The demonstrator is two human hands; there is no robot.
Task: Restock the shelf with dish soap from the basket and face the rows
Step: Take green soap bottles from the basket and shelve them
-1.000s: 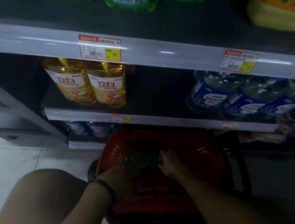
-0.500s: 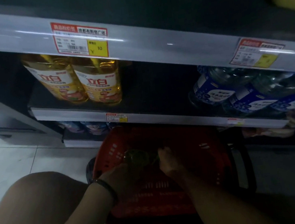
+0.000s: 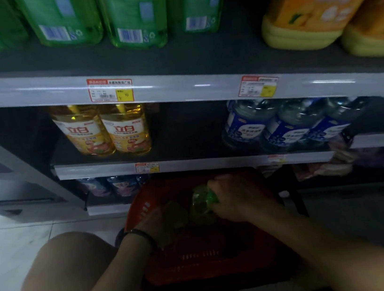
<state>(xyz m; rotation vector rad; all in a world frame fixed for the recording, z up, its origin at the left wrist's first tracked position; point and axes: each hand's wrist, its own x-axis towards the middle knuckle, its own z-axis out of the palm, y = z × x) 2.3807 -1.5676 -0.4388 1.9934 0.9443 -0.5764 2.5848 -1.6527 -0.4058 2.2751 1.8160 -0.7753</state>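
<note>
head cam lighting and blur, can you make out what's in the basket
Head view: dim overall, the red basket deepest in shadow; the green bottle in the right hand is smeared by blur; glare streaks run along the shelf edge; wide-angle bending tilts the top-row bottles.

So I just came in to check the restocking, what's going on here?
A person has both hands in the red basket. The right hand grips a green bottle; the left hand is too dark to read. The middle shelf is bare between the yellow bottles and the blue bottles.
</note>
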